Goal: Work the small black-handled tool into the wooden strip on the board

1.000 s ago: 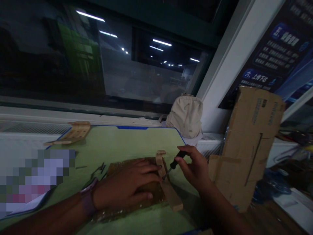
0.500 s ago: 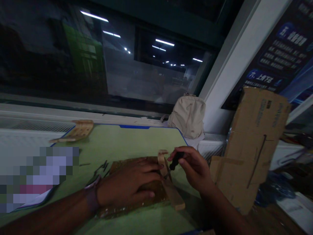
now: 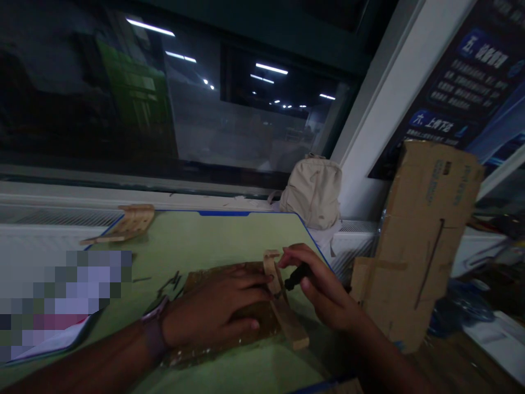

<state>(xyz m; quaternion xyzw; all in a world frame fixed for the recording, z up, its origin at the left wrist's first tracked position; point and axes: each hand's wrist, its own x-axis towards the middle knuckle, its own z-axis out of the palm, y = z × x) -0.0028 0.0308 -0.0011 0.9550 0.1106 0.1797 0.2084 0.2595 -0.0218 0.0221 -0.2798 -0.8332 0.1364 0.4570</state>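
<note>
My left hand (image 3: 217, 309) lies flat, fingers stretched out, on a brown board (image 3: 254, 323) on the green mat (image 3: 213, 241); its fingertips press against a pale wooden piece (image 3: 283, 306) that stands along the board's right edge. My right hand (image 3: 324, 284) is closed round a small screwdriver with a black handle (image 3: 296, 276), its tip down at the wooden piece. A watch is on my left wrist.
Another wooden part (image 3: 127, 224) lies at the mat's far left corner. A beige bag (image 3: 314, 191) sits on the sill by the window. A tall cardboard box (image 3: 418, 235) leans to the right. Small dark bits (image 3: 172, 282) lie on the mat. A blurred patch covers papers at left.
My right hand has dropped lower and closer to the wooden piece, tilting the screwdriver handle down. My left hand has stayed flat on the board.
</note>
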